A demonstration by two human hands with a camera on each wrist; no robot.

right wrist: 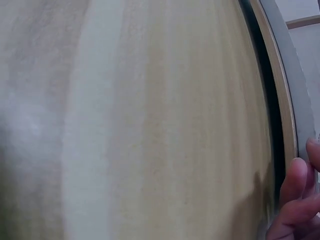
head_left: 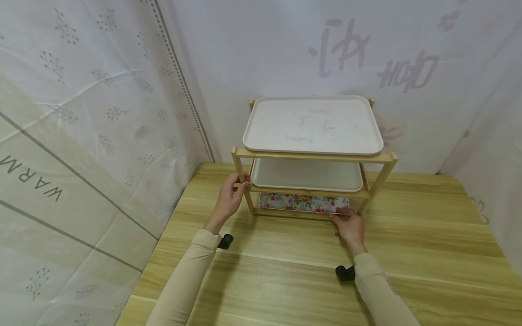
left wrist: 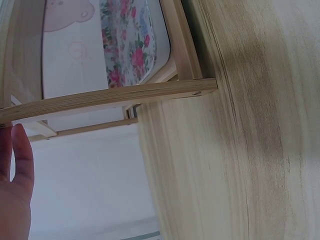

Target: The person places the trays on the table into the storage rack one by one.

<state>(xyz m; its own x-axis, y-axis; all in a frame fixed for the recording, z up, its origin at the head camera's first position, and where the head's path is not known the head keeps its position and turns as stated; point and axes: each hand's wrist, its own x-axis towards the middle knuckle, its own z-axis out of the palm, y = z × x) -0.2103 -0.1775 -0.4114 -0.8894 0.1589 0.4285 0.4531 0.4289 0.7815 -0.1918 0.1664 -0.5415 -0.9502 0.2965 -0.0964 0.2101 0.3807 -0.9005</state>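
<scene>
A light wooden three-tier rack (head_left: pixel 314 156) stands on the table and carries three trays. On top lies a white marbled tray (head_left: pixel 314 124). The middle shelf bears a plain pale tray (head_left: pixel 306 174), and low down sits a floral tray (head_left: pixel 303 202). My left hand (head_left: pixel 228 197) grips the rack's front left post near the middle shelf; its fingers also show against the wood in the left wrist view. At the floral tray's right front corner, my right hand (head_left: pixel 350 227) pinches the rim with bent fingers. The right wrist view shows only part of that contact.
The wood-grain table (head_left: pixel 281 280) extends in front of the rack and to both sides. Printed white curtains (head_left: pixel 102 113) hang behind and at the sides. Black wrist mounts (head_left: pixel 345 273) stick out by both sleeves.
</scene>
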